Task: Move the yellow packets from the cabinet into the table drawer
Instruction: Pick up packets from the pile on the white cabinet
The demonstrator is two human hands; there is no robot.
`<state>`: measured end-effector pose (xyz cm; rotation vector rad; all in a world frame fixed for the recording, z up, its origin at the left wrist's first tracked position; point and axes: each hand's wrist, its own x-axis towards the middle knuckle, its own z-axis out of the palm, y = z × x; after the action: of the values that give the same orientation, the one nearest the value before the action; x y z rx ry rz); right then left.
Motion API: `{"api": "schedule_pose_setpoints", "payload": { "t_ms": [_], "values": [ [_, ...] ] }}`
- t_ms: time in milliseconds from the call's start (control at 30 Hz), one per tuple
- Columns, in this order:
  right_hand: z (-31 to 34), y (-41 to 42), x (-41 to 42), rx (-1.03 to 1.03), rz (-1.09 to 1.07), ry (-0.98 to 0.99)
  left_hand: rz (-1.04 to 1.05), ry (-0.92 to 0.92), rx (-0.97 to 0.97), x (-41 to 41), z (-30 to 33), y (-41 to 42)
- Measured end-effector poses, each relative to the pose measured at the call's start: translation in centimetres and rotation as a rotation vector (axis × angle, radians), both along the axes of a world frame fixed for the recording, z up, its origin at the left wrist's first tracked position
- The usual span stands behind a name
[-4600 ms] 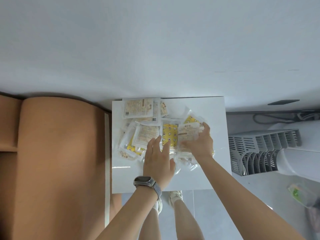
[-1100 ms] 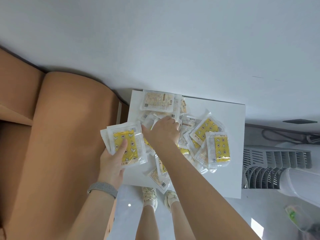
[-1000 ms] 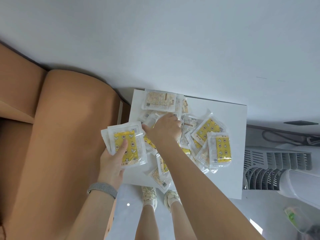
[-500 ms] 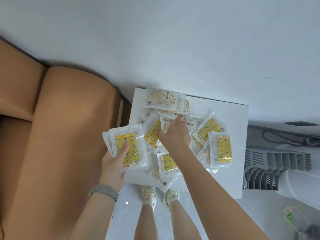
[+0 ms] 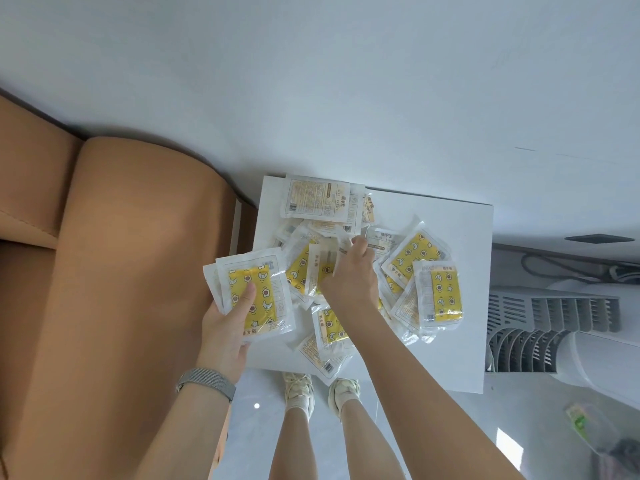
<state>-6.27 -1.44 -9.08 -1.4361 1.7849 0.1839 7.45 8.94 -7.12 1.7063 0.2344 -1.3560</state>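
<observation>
Several yellow packets in clear wrappers lie heaped on a small white table top [image 5: 460, 355]. My left hand [image 5: 227, 325] holds a small stack of yellow packets [image 5: 254, 292] at the table's left edge, thumb pressed on the top one. My right hand [image 5: 349, 275] reaches into the middle of the heap and pinches the top edge of another packet [image 5: 320, 271], lifting it off the pile. More packets lie to the right [image 5: 443, 296], at the front edge [image 5: 329, 337] and face down at the back [image 5: 317, 199]. No drawer or cabinet shows.
A tan sofa arm [image 5: 121, 271] stands close on the left of the table. A white wall [image 5: 346, 81] runs behind. A grey slatted appliance [image 5: 547, 327] sits to the right. My legs and shoes [image 5: 298, 393] are below the table's front edge on the pale floor.
My right hand has pulled one packet up from the middle of the heap, shifting the packets around it. My left hand keeps its stack almost still at the left edge.
</observation>
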Motion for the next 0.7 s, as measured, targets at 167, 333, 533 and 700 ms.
{"api": "schedule_pose_setpoints", "payload": {
  "t_ms": [167,333,533,700],
  "values": [
    [-0.4,-0.9,-1.9,0.132,-0.145,-0.124,0.004,-0.004,0.003,0.3,-0.1,0.0],
    [-0.7,-2.1,-4.6,0.255,-0.451,-0.318,0.017,-0.011,-0.006,0.5,-0.2,-0.1],
    [0.4,-4.9,-6.1,0.39,-0.263,-0.311,0.038,-0.009,-0.015,1.0,-0.2,-0.2],
    [2.4,-9.3,-4.0,0.162,0.001,-0.344,0.055,-0.006,-0.035,1.6,-0.1,-0.2]
  ]
}}
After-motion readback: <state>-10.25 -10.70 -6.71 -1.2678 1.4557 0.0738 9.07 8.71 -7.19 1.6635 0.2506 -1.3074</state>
